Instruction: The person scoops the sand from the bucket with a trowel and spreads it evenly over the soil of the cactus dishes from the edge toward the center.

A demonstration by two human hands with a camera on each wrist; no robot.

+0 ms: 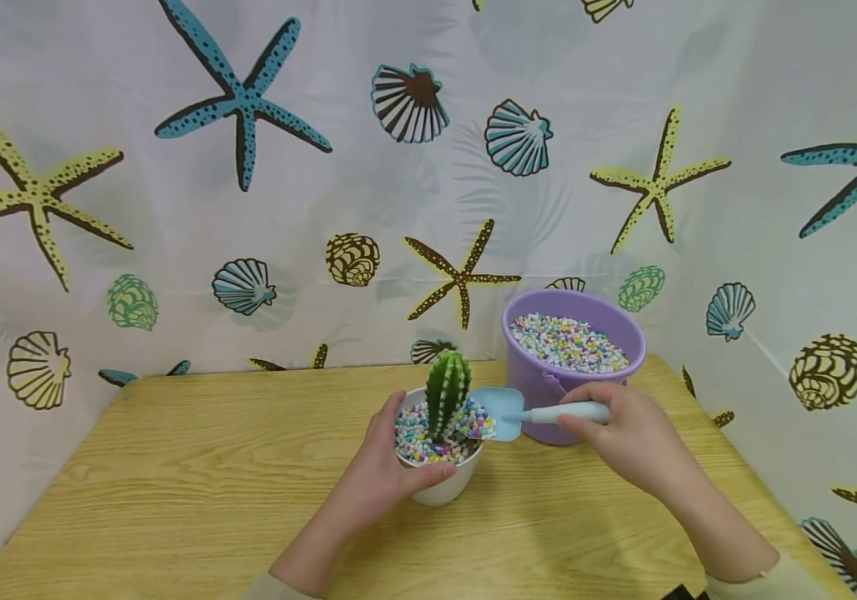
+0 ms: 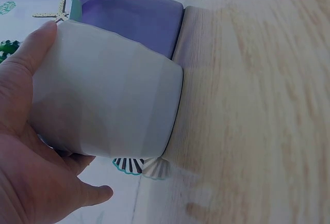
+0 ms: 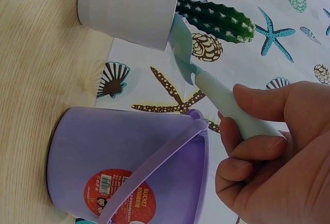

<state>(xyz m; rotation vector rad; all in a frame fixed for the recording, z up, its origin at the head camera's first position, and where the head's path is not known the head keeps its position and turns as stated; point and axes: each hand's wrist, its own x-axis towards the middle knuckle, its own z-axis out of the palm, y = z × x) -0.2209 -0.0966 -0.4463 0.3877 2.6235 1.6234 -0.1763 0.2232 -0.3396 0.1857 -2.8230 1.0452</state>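
Note:
A green cactus (image 1: 447, 392) stands upright in a white flower pot (image 1: 443, 492), with small multicoloured pebbles (image 1: 417, 437) about its base. My left hand (image 1: 387, 467) holds the pot from its left side, thumb at the near rim and fingers along the far left. In my right hand (image 1: 623, 433) is the handle of a pale blue shovel (image 1: 507, 412), gripped between thumb and fingers. The shovel's blade reaches over the pot's right rim, pebbles at its tip beside the cactus. The right wrist view shows the blade (image 3: 181, 43) tilted at the rim.
Behind the shovel, at the table's back right, stands a purple bucket (image 1: 526, 375) of the same pebbles, its handle (image 3: 154, 164) hanging down its side. A curtain (image 1: 368, 192) printed with shells and starfish rises behind and beside the wooden table (image 1: 211, 483).

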